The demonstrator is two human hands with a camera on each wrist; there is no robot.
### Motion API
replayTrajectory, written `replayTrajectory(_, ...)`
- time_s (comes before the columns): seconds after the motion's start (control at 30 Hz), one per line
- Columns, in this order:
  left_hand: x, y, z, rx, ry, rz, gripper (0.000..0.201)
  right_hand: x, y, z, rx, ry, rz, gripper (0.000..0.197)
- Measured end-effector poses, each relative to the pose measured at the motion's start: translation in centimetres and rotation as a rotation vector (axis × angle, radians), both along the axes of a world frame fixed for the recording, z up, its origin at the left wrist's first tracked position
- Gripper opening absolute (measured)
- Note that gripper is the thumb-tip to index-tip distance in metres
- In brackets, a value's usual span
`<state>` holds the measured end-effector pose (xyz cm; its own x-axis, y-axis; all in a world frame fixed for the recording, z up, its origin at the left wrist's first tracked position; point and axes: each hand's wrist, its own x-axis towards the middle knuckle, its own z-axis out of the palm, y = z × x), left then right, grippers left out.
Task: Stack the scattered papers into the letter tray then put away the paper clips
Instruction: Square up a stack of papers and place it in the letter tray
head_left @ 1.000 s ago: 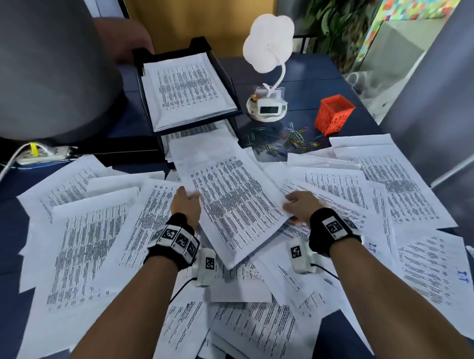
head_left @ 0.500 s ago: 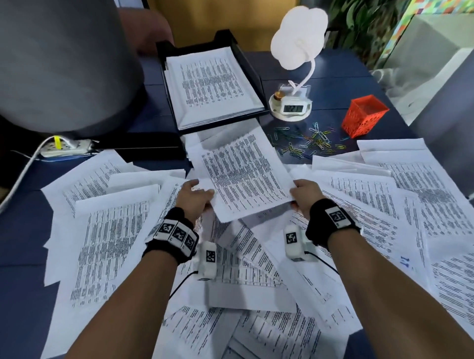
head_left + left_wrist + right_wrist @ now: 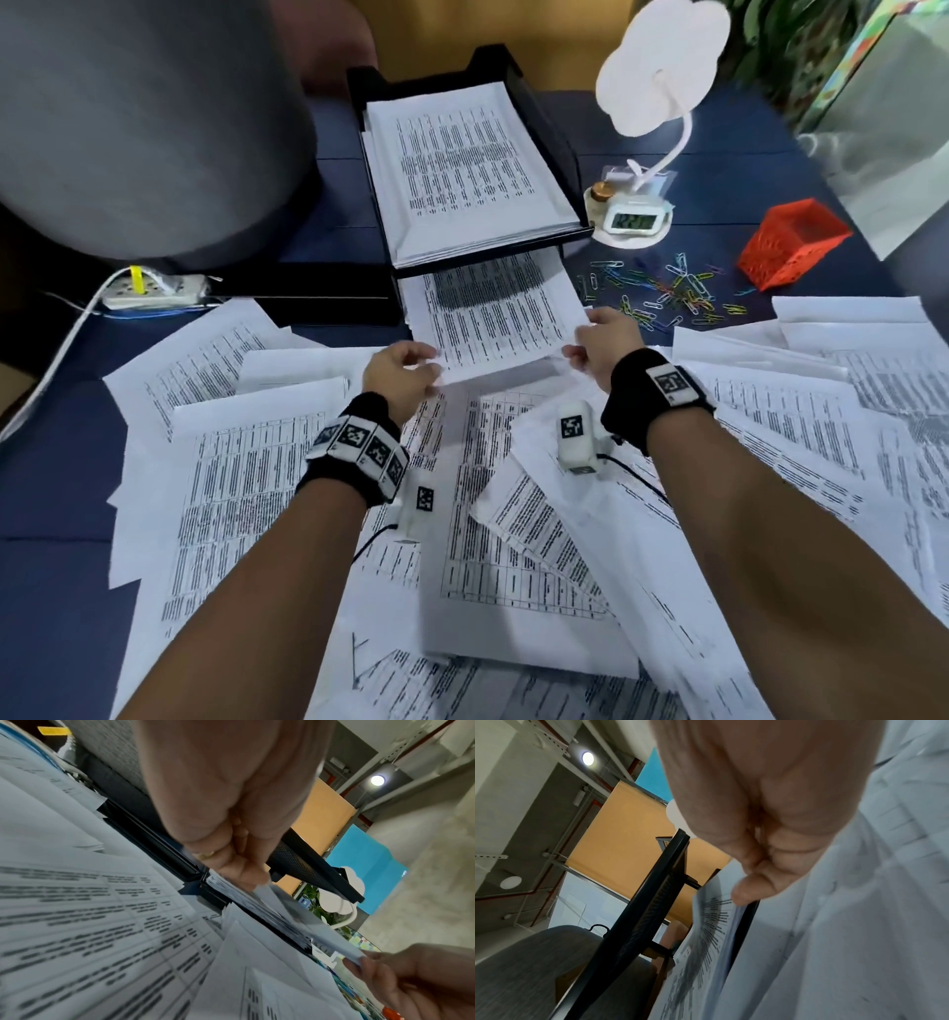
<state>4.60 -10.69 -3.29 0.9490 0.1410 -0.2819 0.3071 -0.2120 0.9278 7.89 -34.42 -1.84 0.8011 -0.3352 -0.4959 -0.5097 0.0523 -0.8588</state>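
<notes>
White printed paper covers most of the dark blue worktop point(image 3: 719, 169), loose sheets overlapping in a wide drift around both forearms. One sheet point(image 3: 493, 313) is lifted clear of the rest, and its far end is already under the upper tier of the black letter tray point(image 3: 544, 118), going into the lower tier. The left hand point(image 3: 398, 370) pinches the sheet's near left corner, thumb and curled fingers closed on the edge. The right hand point(image 3: 606, 344) grips the near right edge the same way, thumb on top and fingers under the paper. The left wrist view shows both hands on that edge, with the tray's mesh side just beyond. The upper tier carries a neat stack of printed pages point(image 3: 462, 169).

To the right of the tray, coloured paper clips point(image 3: 662, 293) lie scattered on the bare worktop, just beyond the right hand. A red mesh pot point(image 3: 791, 241) stands beside them, tilted. Near the tray's right corner sits a small white clock point(image 3: 634, 218) with a cloud-shaped lamp point(image 3: 662, 67) rising from it. A white power strip point(image 3: 154, 290) lies at the left.
</notes>
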Motion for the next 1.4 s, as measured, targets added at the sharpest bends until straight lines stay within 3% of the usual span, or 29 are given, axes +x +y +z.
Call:
replayTrajectory(0.1,1.3,0.0,-0.2,-0.034,-0.010,0.032,0.018,1.1,0.3,-0.1,0.129,-0.030,-0.054,0.032)
replayTrajectory(0.17,1.8,0.0,-0.6,0.018,-0.012,0.025,0.031,2.0,0.4,0.0,0.179,-0.036,-0.096,0.032)
replayTrajectory(0.3,1.3,-0.1,-1.1,0.257,0.083,-0.122,0.071,4.1,0.5,-0.4,0.256,-0.032,-0.189,0.036)
replayTrajectory(0.4,0.8,-0.3,-1.6,0.567,0.192,-0.265,0.098,5.5,1.0,-0.7,0.284,-0.036,-0.172,0.034)
replayTrajectory(0.53,0.3,-0.9,-2.0,0.862,0.297,-0.522,0.091,6.5,1.7,-0.1,0.201,-0.066,-0.127,0.015)
replayTrajectory(0.6,0.2,-1.3,-2.2,0.913,0.298,-0.545,0.090,7.0,1.8,-0.2,0.177,-0.090,-0.115,0.025)
replayTrajectory(0.67,0.1,-1.5,-2.2,0.921,0.289,-0.535,0.092,7.4,1.9,-0.5,0.175,-0.098,-0.110,0.029)
replayTrajectory(0.8,0.1,-1.4,-2.4,0.928,0.286,-0.530,0.094,7.5,2.2,-0.2,0.256,-0.085,-0.093,0.014)
replayTrajectory(0.87,0.2,-1.4,-2.4,0.918,0.285,-0.527,0.094,6.9,1.8,0.0,0.324,-0.105,-0.066,0.033)
replayTrajectory(0.9,0.2,-1.4,-2.5,0.915,0.286,-0.527,0.095,6.7,1.6,-0.3,0.220,-0.129,-0.068,0.039)
replayTrajectory(0.97,0.2,-1.3,-2.4,0.902,0.293,-0.522,0.094,6.0,1.2,-0.3,0.204,-0.125,-0.032,0.030)
replayTrajectory(1.03,0.0,-1.2,-2.3,0.877,0.286,-0.510,0.093,5.0,0.7,-0.2,0.358,-0.096,-0.068,0.024)
replayTrajectory(1.07,0.0,-1.2,-2.1,0.873,0.282,-0.507,0.094,4.3,0.3,-0.3,0.344,-0.103,-0.074,0.022)
replayTrajectory(1.17,-0.6,-1.7,-1.4,0.905,0.255,-0.510,0.098,2.4,-1.8,-1.3,0.068,-0.093,-0.053,0.023)
replayTrajectory(1.23,-1.4,-2.7,-0.9,0.909,0.211,-0.504,0.095,1.0,-3.7,-2.1,-0.218,-0.059,-0.016,0.019)
replayTrajectory(1.3,-2.1,-4.0,-0.5,0.862,0.165,-0.487,0.085,-0.6,-5.4,-2.0,-0.465,-0.026,0.022,0.014)
replayTrajectory(1.4,-3.4,-6.3,-0.5,0.806,0.097,-0.510,0.064,-3.5,-8.0,-1.2,-0.638,0.024,0.050,0.024)
